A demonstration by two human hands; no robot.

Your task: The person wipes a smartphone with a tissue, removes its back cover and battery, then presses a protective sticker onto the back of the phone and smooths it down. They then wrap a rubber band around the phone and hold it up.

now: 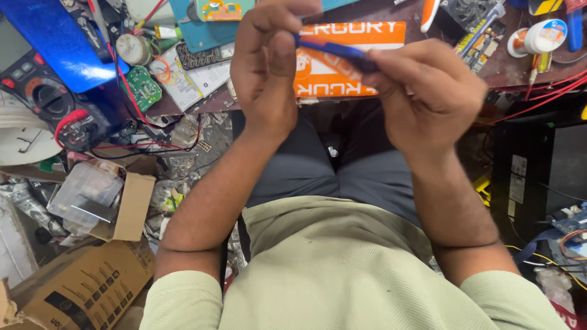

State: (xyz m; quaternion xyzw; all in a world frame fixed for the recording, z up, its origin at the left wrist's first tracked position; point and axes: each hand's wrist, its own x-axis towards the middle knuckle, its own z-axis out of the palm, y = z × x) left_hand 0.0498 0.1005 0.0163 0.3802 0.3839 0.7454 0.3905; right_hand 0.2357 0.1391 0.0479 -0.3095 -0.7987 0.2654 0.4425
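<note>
1. left hand (264, 67) raised above the lap, fingers curled together, fingertips pinching one end of a slim blue tool (333, 50).
2. right hand (422, 91) clamped on the other, darker end of the same blue tool; thumb and fingers wrapped round it.
3. blue tool held roughly level, slanting slightly down toward the right hand, in the air in front of the bench (520, 67) edge; motion blur, exact kind of tool cannot be told.
4. just behind the hands on the bench: orange box (342, 76) with white lettering.
5. far left of the bench: multimeter (58, 110) with red lead; green circuit board (143, 87) near it.
6. bench right: small white round tub (546, 35), red wires (550, 91) running past it.
7. floor, lower left: open cardboard boxes (92, 284).
</note>
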